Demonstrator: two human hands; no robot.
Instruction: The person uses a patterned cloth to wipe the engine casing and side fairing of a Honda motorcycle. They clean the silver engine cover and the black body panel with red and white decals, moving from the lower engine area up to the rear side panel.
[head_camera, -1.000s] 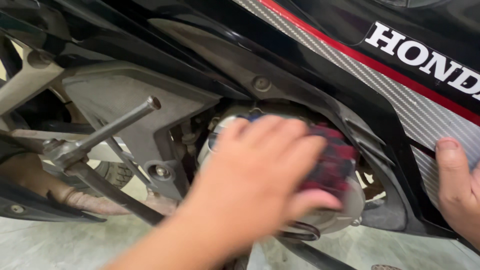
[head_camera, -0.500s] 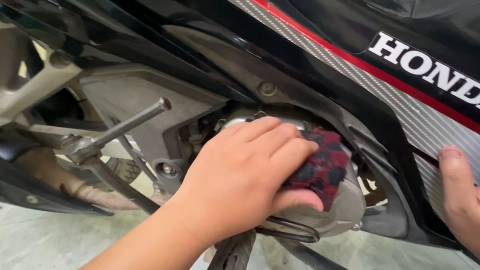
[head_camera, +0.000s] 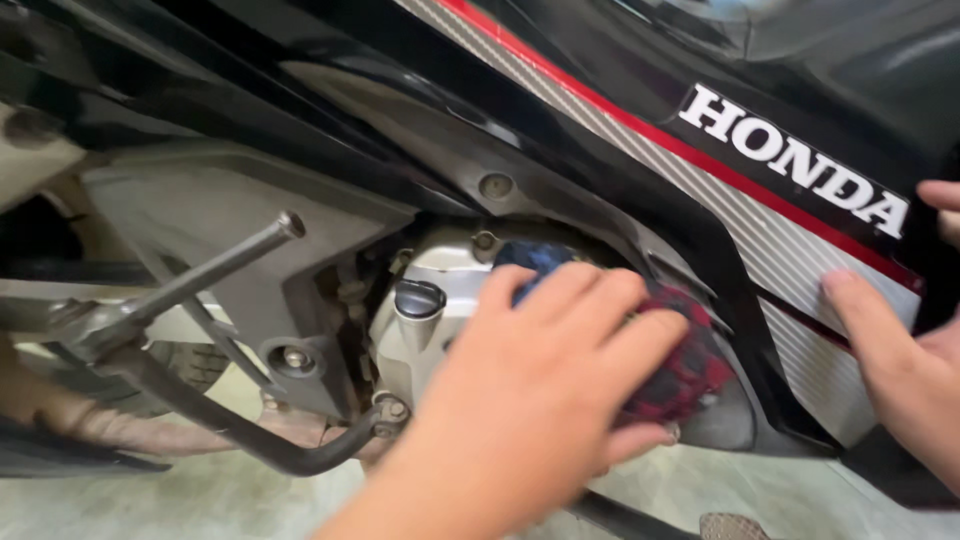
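Left hand (head_camera: 540, 400) has its fingers spread flat over a red-and-dark checked cloth (head_camera: 680, 370), pressing it against the silver engine cover (head_camera: 430, 310) low on the motorcycle, below the side fairing (head_camera: 780, 230). Cloth sits on the rounded right part of the cover; a blue corner of it pokes out above the fingertips. Right hand (head_camera: 900, 370) rests open against the fairing, fingers laid on the grey striped panel, holding nothing, looks like bracing. To wipe well here, my read: keep flat palm pressure, follow the curve of the casing, work around the black filler cap (head_camera: 420, 298) and bolt heads rather than over them, fold cloth to a clean face for the recesses. Cover is cast metal, dull silver, smoothly domed, grimy around seams. Fairing is glossy black plastic with a red stripe and a ribbed-look grey band. Kick-start lever (head_camera: 200, 275) is a bare steel rod, angled up-right, well clear of the cloth. Floor (head_camera: 150, 500) is pale concrete.
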